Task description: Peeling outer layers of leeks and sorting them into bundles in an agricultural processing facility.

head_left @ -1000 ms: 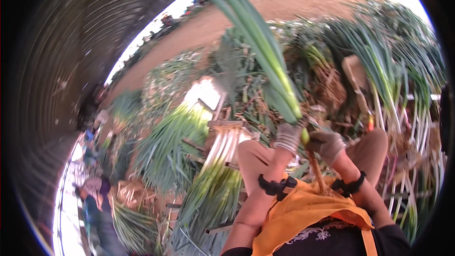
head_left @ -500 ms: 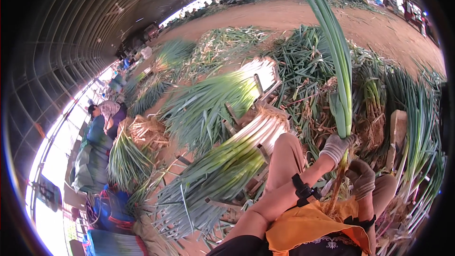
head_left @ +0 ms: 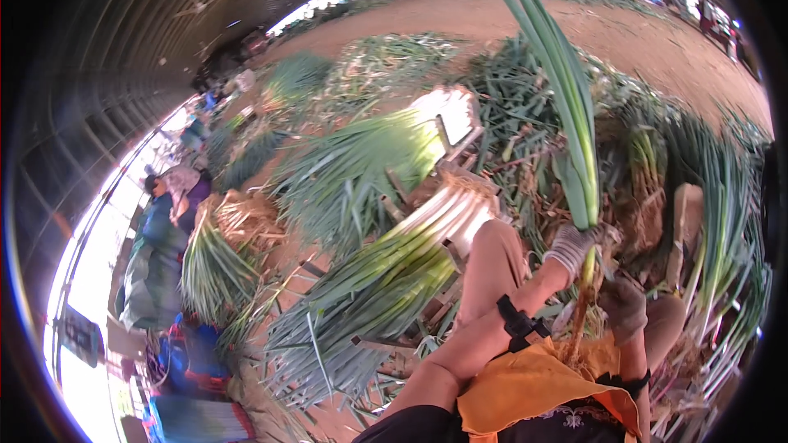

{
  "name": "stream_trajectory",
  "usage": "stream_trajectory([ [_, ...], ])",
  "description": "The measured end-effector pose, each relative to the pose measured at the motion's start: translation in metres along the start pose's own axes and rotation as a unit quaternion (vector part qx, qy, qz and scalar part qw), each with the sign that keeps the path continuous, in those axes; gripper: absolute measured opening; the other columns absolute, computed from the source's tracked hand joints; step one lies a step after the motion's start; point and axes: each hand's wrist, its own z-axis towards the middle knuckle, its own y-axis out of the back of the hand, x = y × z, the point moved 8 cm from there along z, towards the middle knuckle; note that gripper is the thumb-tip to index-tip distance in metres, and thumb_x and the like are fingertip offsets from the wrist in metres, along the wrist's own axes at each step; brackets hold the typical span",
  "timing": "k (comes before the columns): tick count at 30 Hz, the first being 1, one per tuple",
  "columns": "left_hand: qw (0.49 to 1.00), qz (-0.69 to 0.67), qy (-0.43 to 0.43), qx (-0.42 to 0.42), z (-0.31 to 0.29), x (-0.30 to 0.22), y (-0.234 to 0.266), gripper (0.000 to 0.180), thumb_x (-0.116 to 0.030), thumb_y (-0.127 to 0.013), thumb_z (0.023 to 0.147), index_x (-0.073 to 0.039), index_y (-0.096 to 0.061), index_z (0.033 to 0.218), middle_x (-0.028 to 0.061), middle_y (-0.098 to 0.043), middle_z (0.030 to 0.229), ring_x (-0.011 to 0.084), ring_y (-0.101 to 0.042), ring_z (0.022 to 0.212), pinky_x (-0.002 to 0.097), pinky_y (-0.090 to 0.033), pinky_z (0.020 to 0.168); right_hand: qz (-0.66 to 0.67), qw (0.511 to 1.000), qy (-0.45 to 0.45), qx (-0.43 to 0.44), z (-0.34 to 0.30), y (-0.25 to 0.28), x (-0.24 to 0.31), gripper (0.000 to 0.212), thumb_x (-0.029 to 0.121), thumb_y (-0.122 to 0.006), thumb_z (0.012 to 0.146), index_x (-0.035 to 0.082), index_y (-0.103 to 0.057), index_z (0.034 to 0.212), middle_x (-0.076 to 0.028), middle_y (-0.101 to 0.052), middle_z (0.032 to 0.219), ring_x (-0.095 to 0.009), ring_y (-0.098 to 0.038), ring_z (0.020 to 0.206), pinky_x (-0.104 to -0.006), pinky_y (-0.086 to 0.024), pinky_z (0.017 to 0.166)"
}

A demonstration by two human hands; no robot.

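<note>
A long green onion (head_left: pixel 584 148) stands nearly upright in front of me, its green leaves reaching up to the top edge. My left hand (head_left: pixel 572 248), in a striped knit glove, is closed round its stalk. Below that grip, the brown, dry-skinned root end (head_left: pixel 584 312) hangs over my orange apron (head_left: pixel 525 390). Just right of the root end is my right hand (head_left: pixel 624 308), gloved too, with fingers curled in. It is slightly blurred, and whatever it may pinch is hidden.
Cleaned green onions (head_left: pixel 394 254) lie bundled in a low rack left of my knee, with another bundle (head_left: pixel 386 139) beyond. Leaf scraps (head_left: pixel 517 107) cover the ground ahead. Uncleaned onions (head_left: pixel 718 205) lie at right, beside a wooden block (head_left: pixel 688 213). Another person (head_left: pixel 180 189) sits at far left.
The view has shifted slightly. The green onion leans a little more to the left at its top, still in my left hand. My right hand stays close beside the root end.
</note>
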Motion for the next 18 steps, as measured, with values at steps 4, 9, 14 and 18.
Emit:
stream_trajectory([
  [4, 0.959, 0.222, -0.156, 0.086, -0.038, -0.068, 0.011, 0.026, -0.027, -0.064, 0.08, -0.002, -0.059, 0.087, 0.0045, -0.058, 0.073, 0.0156, -0.052, 0.064, 0.0292, -0.042, 0.061, -0.408, 0.908, 0.093, -0.027, 0.028, -0.067, 0.054, 0.025, 0.008, -0.066, 0.069, 0.0, -0.062, 0.092, -0.007, -0.06, 0.073, -0.012, -0.058, 0.07, -0.0276, -0.046, 0.063],
  [9, 0.996, -0.074, 0.05, 0.022, -0.018, -0.041, 0.006, 0.035, -0.021, -0.071, 0.076, -0.001, -0.055, 0.099, 0.0095, -0.064, 0.082, 0.0168, -0.06, 0.069, 0.0265, -0.048, 0.065, -0.367, 0.918, 0.15, -0.02, 0.031, -0.059, 0.046, 0.011, 0.008, -0.062, 0.073, 0.002, -0.062, 0.083, -0.012, -0.059, 0.068, -0.021, -0.058, 0.061, -0.0311, -0.046, 0.057],
  [14, 0.981, -0.146, 0.06, 0.116, -0.011, -0.021, -0.019, 0.027, -0.016, -0.066, 0.08, 0.0, -0.056, 0.099, 0.0145, -0.063, 0.085, 0.0228, -0.063, 0.075, 0.029, -0.053, 0.066, -0.522, 0.829, 0.201, -0.007, 0.0, -0.038, 0.051, 0.012, 0.008, -0.063, 0.073, 0.003, -0.064, 0.084, -0.011, -0.059, 0.068, -0.023, -0.058, 0.06, -0.0324, -0.046, 0.057],
  [18, 0.977, -0.142, 0.054, 0.149, -0.018, -0.024, -0.03, 0.028, -0.017, -0.064, 0.081, 0.001, -0.055, 0.101, 0.0166, -0.063, 0.088, 0.0234, -0.063, 0.079, 0.0293, -0.053, 0.071, -0.333, 0.937, 0.089, -0.062, -0.028, -0.008, 0.033, 0.02, 0.009, -0.066, 0.072, 0.002, -0.062, 0.091, -0.012, -0.059, 0.072, -0.021, -0.059, 0.067, -0.0308, -0.047, 0.062],
])
